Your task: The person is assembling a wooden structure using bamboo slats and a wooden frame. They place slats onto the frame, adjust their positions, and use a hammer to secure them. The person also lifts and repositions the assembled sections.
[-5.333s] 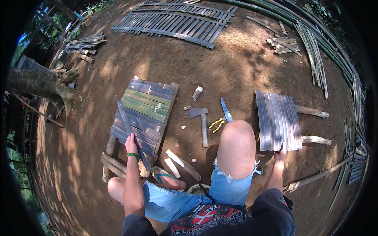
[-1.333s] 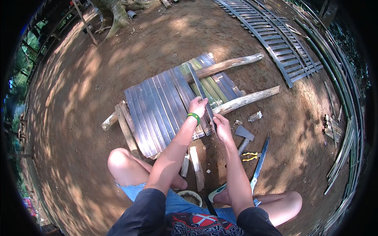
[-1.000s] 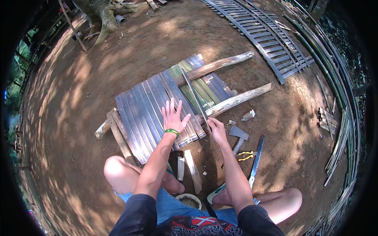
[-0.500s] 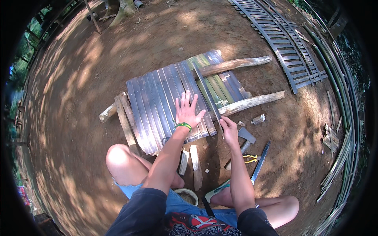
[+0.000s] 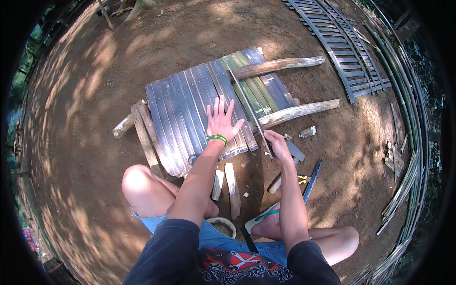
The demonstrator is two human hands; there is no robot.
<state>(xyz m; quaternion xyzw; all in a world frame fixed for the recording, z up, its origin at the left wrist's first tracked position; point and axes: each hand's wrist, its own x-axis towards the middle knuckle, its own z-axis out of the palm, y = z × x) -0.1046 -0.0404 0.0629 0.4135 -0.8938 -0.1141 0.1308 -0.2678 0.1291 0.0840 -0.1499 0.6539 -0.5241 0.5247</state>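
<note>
A panel of dark bamboo slats lies before me, raised on two logs. My left hand rests flat on it, fingers spread, with a green and yellow band at the wrist. My right hand grips the near end of a long, thin slat, fingers wrapped round it. That slat runs slantwise across the panel, beside some greenish slats, and its near end sticks out past the panel's edge. Whether it lies flush on the panel I cannot tell.
Two logs jut out on the right. Near my right forearm lie a hatchet, yellow-handled pliers and a saw. Wood pieces and a round container are close to me. Slatted frames and bamboo poles lie farther right.
The whole view has shifted slightly. My right hand has turned a little on the slat, and more of its near end shows below the fingers. My left hand stays pressed on the panel.
</note>
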